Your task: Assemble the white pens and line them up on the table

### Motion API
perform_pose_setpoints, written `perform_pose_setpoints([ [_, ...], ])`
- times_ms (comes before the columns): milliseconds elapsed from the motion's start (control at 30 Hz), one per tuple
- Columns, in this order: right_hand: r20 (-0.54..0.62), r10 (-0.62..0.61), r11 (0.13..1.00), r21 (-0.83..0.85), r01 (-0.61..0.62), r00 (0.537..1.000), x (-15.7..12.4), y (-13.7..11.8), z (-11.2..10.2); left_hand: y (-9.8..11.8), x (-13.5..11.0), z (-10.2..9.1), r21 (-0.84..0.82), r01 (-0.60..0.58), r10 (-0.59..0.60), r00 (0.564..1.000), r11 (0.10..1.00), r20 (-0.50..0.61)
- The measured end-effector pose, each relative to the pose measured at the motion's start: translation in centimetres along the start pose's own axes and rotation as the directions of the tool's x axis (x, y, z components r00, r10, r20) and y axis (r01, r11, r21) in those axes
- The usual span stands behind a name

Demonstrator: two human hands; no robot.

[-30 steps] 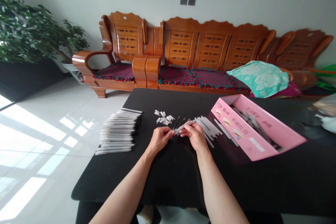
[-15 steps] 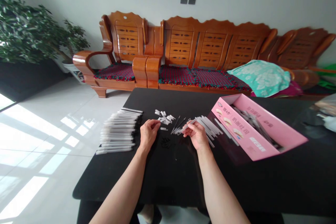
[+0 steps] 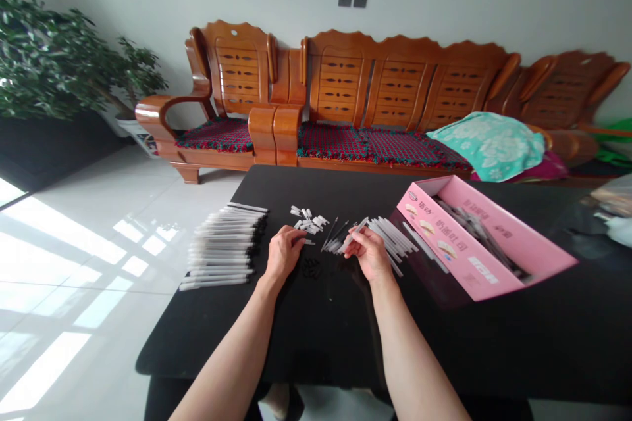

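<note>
Across the smooth, glossy black worktop [image 3: 326, 335], slim white pen parts lie in groups. Right hand [image 3: 369, 251]: grip closed on a barrel [image 3: 362, 223], a straight, thin tube, pale and plastic-looking, pinched between thumb and fingers, tilted up to the right. Left hand [image 3: 285, 251]: fingers bunched and bent, tips at a lone cap [image 3: 309, 243], short and white; cannot tell if the grip is pinching it or just touching. More caps [image 3: 309, 220], small stubby cylinders, lie in a loose heap just behind. Between the hands, thin dark refills [image 3: 330, 231] fan out, pointed. Near the left hand, small black bits [image 3: 311, 268] in a clump, shape unclear. Loose tubes [image 3: 390, 237] lie slanted beside the right hand. Far left, pens [image 3: 222, 243], white with black ends, lie in a ridged row. Right side: pink box [image 3: 437, 243], long, open-topped, printed, with slender grey pieces inside.
</note>
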State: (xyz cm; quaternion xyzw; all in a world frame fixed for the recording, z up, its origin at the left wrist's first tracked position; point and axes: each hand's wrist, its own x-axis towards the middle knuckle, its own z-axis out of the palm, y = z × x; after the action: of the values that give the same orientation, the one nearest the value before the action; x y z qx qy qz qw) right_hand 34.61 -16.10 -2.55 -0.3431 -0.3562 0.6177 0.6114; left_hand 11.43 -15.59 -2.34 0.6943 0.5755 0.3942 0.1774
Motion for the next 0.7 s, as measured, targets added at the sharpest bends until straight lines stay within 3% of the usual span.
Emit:
perform_pose_setpoints([
  [300, 0.011, 0.007, 1.000, -0.025, -0.007, 1.000, -0.1, -0.1, 0.5, 0.3, -0.2, 0.0, 0.048, 0.005, -0.008, 0.998, 0.999, 0.067],
  [433, 0.080, 0.027, 0.997, -0.069, -0.021, 0.996, -0.4, -0.3, 1.0, 0.4, -0.1, 0.0, -0.193, 0.082, -0.077, 0.996, 0.978, 0.035],
  [567, 0.143, 0.074, 0.993, -0.107, -0.059, 0.987, -0.9, -0.8, 1.4, 0.4, 0.1, 0.4, -0.530, 0.198, -0.142, 0.979, 0.825, 0.145],
  [700, 0.156, 0.077, 0.996, -0.059, -0.069, 0.985, -1.1, -1.0, 1.3, 0.7, 0.1, 0.5, -0.679, 0.243, -0.153, 0.970, 0.693, 0.191],
])
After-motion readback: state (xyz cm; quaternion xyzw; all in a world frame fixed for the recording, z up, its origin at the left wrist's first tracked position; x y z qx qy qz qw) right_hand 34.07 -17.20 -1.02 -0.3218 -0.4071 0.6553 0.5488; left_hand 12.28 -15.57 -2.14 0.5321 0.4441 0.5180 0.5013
